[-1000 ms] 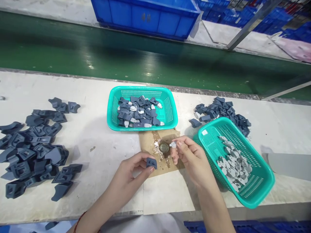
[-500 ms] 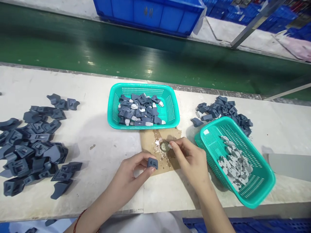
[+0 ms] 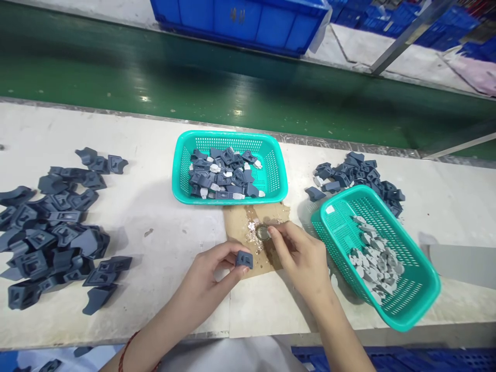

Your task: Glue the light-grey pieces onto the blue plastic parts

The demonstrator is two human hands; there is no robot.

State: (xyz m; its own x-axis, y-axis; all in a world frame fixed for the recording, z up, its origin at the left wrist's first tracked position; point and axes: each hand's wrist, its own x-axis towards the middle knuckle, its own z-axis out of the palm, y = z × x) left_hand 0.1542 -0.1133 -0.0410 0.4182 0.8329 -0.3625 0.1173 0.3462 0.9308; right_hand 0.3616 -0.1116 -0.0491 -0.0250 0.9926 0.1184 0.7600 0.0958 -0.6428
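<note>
Between thumb and fingers my left hand (image 3: 220, 268) holds a dark grey block (image 3: 244, 259) with a recess in its face. My right hand (image 3: 296, 250) is pinched at the edge of a small round dish (image 3: 263, 232); a small pale piece seems to show at its fingertips, mostly hidden. The dish sits on wet brown cardboard (image 3: 237, 222) spotted with droplets. Beyond it, a green basket (image 3: 229, 200) holds dark blocks with pale pieces attached. To the right, another green basket (image 3: 422, 279) contains light grey pieces (image 3: 377, 268).
A large pile of dark blocks (image 3: 58, 227) spreads over the left of the table (image 3: 155, 305). A smaller dark pile (image 3: 360, 173) lies behind the right basket. Across a green strip (image 3: 116, 82) stands a blue crate (image 3: 240, 23). A grey metal post (image 3: 406, 36) rises at upper right.
My right hand has shifted very slightly left over the dish. My left hand keeps the dark block in nearly the same place. The view has moved slightly.
</note>
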